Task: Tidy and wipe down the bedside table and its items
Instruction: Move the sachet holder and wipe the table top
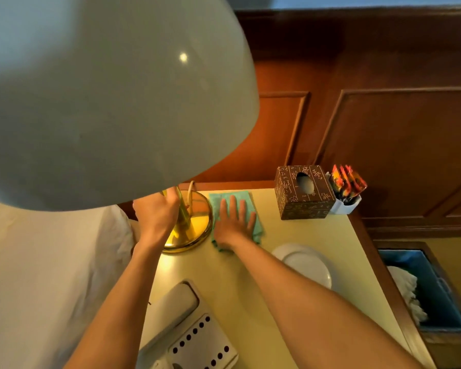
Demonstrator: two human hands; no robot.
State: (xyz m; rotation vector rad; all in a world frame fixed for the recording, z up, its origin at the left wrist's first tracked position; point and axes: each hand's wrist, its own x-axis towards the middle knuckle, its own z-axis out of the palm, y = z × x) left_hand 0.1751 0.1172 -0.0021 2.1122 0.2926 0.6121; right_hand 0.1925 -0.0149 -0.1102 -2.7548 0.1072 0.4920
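A brass lamp stands at the back left of the cream bedside table; its round base shows, and its big white shade hides much of the view. My left hand grips the brass lamp stem. My right hand lies flat with straight fingers, pressing a green cloth on the tabletop just right of the lamp base.
A carved brown tissue box and a white holder of sachets stand at the back right. A white plate lies near my right forearm. A white telephone sits at the front. A lined bin stands right of the table, white bedding to the left.
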